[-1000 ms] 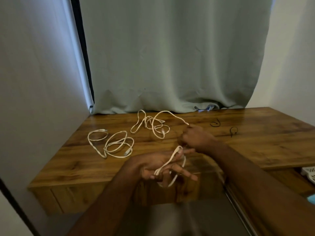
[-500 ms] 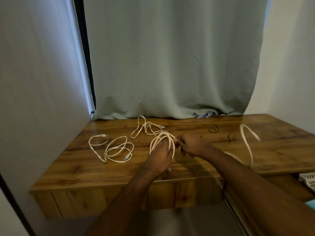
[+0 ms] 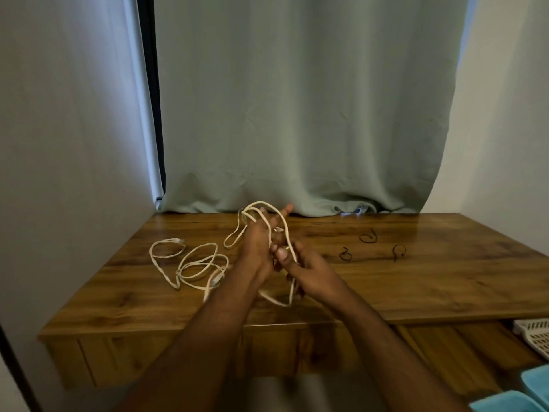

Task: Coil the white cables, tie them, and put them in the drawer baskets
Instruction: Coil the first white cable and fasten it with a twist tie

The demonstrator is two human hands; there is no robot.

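Your left hand is raised above the wooden table with its fingers spread, and loops of the white cable are wound around them, arching over the fingertips near the curtain. Your right hand sits just beside it, thumb and fingers pinched on the same cable where it runs down from the loops; a slack length hangs below both hands and curls back up toward your left wrist, though that part is blurred and hard to trace. A second white cable lies loosely on the table to your left, well apart from the hands. Three small black ties rest on the table to your right. At the lower right edge, a white basket and a blue basket sit in the open drawer.
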